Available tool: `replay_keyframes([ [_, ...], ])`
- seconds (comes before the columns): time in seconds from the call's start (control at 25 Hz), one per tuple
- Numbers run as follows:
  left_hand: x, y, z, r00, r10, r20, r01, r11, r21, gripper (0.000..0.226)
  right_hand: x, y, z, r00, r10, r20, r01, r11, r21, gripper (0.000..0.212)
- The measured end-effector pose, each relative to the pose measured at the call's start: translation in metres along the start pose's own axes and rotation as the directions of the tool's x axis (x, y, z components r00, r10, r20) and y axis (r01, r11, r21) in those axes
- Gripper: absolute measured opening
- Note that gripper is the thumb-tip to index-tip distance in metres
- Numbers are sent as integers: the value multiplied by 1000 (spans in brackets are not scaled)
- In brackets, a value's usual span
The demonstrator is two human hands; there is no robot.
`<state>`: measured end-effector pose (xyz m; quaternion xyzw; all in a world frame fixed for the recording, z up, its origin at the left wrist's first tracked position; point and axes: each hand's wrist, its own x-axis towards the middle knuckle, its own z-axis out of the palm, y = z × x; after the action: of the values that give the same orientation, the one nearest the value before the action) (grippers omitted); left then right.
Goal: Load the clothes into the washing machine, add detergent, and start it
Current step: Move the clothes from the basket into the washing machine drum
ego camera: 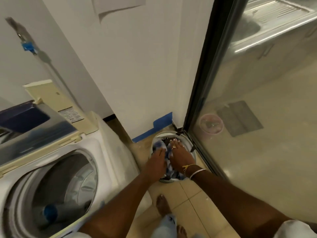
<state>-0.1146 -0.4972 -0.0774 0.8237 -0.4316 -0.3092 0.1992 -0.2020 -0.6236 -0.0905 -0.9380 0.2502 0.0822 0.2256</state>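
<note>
Both our grips are down in the laundry basket (171,133) on the floor beside the open washing machine (109,152), on the blue-and-white cloth (157,145) topping the pile. Our right grip (180,156) lies spread flat on it, while our left grip (157,160) is sunk into its folds, so we cannot tell whether those fingers are curled. We judge the clothes soft, light and floppy, so we would bunch 1 deep handful from the middle rather than an edge, lest trailing ends snag the rim.
</note>
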Motion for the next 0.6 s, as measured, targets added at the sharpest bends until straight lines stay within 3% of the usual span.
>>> replay_keyframes([
  [0.2, 81, -34, 44, 996, -32, 78, 25, 996, 85, 47, 57, 52, 38, 985, 134, 106, -141, 989, 55, 75],
  [0.32, 117, -64, 81, 988, -36, 150, 10, 986, 169, 62, 87, 90, 75, 958, 179, 224, -194, 980, 43, 72],
  [0.44, 150, -107, 129, 961, -141, 236, 67, 953, 297, 81, 118, 129, 126, 909, 216, 356, -248, 968, 46, 72],
  [0.6, 209, -163, 188, 963, -194, 188, 138, 951, 275, 89, 157, 171, 205, 817, 303, 490, -336, 942, -22, 87],
])
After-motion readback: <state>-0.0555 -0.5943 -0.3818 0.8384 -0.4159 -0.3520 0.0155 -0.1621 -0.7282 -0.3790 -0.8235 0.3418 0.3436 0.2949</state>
